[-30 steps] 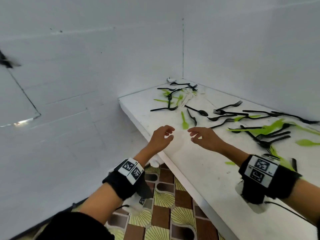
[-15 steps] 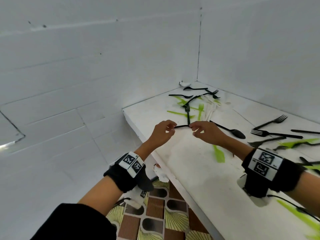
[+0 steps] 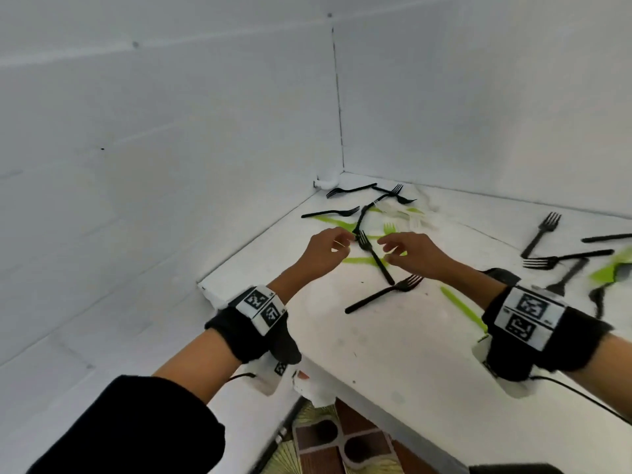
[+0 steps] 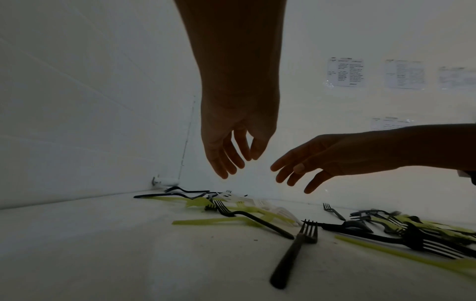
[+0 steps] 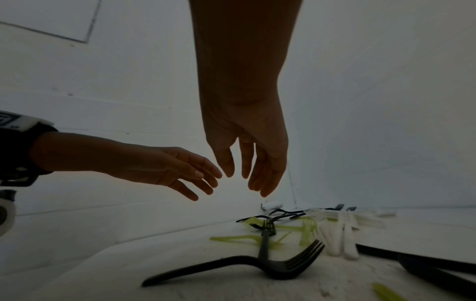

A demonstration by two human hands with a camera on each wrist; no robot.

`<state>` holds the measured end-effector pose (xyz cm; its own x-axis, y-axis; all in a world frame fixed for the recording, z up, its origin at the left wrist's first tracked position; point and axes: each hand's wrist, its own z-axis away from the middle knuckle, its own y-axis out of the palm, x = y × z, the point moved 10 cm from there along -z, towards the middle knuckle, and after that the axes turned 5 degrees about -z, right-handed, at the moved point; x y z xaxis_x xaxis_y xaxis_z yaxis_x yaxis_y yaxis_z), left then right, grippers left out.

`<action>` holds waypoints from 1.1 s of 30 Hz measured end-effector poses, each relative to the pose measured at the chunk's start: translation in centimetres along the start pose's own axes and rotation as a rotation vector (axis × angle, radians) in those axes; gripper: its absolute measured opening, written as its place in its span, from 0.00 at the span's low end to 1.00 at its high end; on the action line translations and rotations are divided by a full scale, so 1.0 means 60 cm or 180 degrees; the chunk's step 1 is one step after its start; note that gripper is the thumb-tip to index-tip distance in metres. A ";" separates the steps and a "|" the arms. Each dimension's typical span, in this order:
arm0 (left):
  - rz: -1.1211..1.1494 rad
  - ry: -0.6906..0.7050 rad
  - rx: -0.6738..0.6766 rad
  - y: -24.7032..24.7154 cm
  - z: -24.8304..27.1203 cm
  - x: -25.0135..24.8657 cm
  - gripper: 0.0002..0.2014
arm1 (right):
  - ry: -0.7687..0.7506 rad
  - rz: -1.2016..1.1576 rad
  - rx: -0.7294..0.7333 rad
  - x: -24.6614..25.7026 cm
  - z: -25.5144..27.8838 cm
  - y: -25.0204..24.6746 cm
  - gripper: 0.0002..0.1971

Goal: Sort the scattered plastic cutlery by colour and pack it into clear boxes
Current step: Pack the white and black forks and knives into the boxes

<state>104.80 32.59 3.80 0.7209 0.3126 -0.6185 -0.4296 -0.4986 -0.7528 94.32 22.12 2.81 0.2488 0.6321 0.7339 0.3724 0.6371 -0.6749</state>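
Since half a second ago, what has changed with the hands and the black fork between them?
The left hand and right hand pinched a black fork between them; now both have opened and let go, and hover above the table. A black fork lies on the table below them, most likely the one dropped. The other scattered cutlery lies as it did.

left hand (image 3: 326, 252): raised, fingers loose | right hand (image 3: 415, 254): raised, fingers spread
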 end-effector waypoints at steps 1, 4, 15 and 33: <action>0.0029 0.0092 0.0089 0.003 -0.013 0.004 0.12 | 0.0081 -0.0015 -0.0081 -0.005 -0.008 -0.002 0.17; 0.0144 0.0290 0.0271 0.012 -0.052 0.013 0.12 | 0.0319 -0.0081 -0.0314 -0.021 -0.022 -0.010 0.16; 0.0603 0.0553 0.0763 0.103 -0.174 0.019 0.11 | 0.1046 0.0229 -0.0658 -0.131 -0.077 -0.066 0.15; 0.0291 0.1219 0.1266 0.199 -0.375 -0.009 0.10 | 0.2323 -0.0458 -0.0590 -0.278 -0.179 -0.082 0.07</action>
<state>111.50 8.28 0.17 0.7853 -0.0706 -0.6151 -0.6182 -0.1433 -0.7728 97.94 3.73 -5.28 0.6899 0.0559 0.7218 0.5737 0.5658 -0.5922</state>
